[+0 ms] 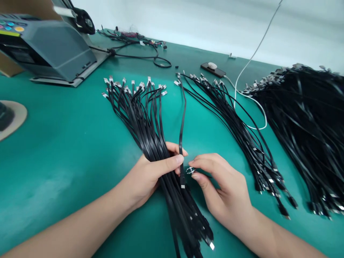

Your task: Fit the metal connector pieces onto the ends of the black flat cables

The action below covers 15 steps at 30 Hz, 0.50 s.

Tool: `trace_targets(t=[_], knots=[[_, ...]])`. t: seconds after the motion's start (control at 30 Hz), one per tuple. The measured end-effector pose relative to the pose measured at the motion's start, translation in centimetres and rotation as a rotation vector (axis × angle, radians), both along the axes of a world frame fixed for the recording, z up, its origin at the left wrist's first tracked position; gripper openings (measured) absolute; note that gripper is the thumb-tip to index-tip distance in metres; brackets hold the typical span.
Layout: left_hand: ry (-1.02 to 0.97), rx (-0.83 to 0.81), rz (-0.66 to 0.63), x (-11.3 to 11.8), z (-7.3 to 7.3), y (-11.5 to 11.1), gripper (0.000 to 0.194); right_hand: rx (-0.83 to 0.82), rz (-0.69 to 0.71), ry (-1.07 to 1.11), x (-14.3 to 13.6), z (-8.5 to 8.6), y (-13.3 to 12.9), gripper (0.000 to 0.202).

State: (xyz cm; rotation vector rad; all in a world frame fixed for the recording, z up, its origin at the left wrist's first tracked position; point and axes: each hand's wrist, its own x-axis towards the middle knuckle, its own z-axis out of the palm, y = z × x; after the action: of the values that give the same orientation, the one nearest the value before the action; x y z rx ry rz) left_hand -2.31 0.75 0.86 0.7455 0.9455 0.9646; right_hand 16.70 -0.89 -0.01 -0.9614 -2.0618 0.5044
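Cables (145, 134) over the table (67, 143), wrapped in the left hand (152, 172), thumb pinning one! Right hand (225, 186) pinches a shiny bit (190, 171) just beside; a slack thumb could let that strand slip.

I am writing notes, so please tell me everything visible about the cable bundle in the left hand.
The bundle is many flat black cables with a smooth, slightly shiny, rubber-like look. Silver plugs, metallic in look, fan out at its far end; the near end gathers darker plugs, a few with shiny tips. It slants from upper left to lower right over the green table, gripped around its middle by the left hand. Whether it rests there is unclear.
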Motion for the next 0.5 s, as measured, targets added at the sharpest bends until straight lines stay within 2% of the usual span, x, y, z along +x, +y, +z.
trace_targets(t=[0.5], knots=[[-0.043,-0.01,0.007,-0.13,-0.34,-0.1,0.012,-0.072,0.016,0.061,-0.29,0.14,-0.01,0.013]])
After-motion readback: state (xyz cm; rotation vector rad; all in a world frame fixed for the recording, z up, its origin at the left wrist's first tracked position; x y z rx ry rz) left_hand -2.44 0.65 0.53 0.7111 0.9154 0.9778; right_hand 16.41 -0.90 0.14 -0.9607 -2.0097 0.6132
